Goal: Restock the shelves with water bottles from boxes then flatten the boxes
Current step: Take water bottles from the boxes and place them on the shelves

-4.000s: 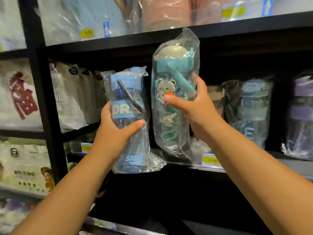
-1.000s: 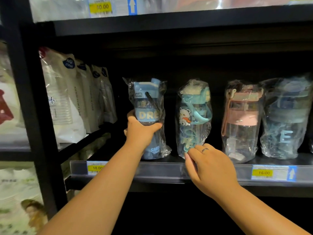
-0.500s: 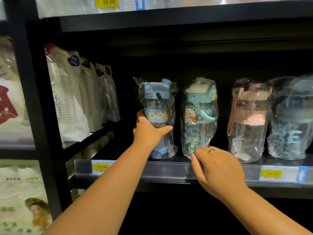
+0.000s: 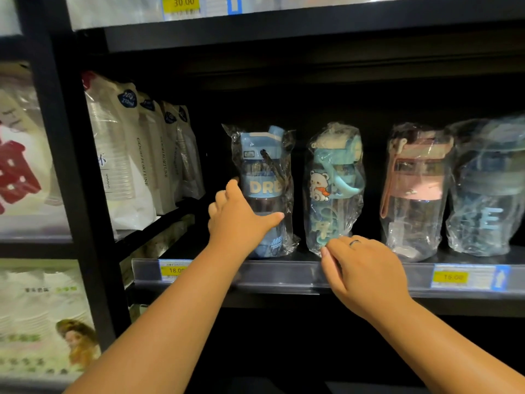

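The blue bottle, bagged and upright on the shelf at nine o'clock of the bear-print bottle, is clasped at its waist by the left hand, with the thumb laid across the front and the fingers curled round its nine-o'clock side. The right hand is curled at the bear-print bottle's lower wrap; whether the film is pinched cannot be told. The blue bottle is best squared with its lettering forward and let go only once its base is judged flat.
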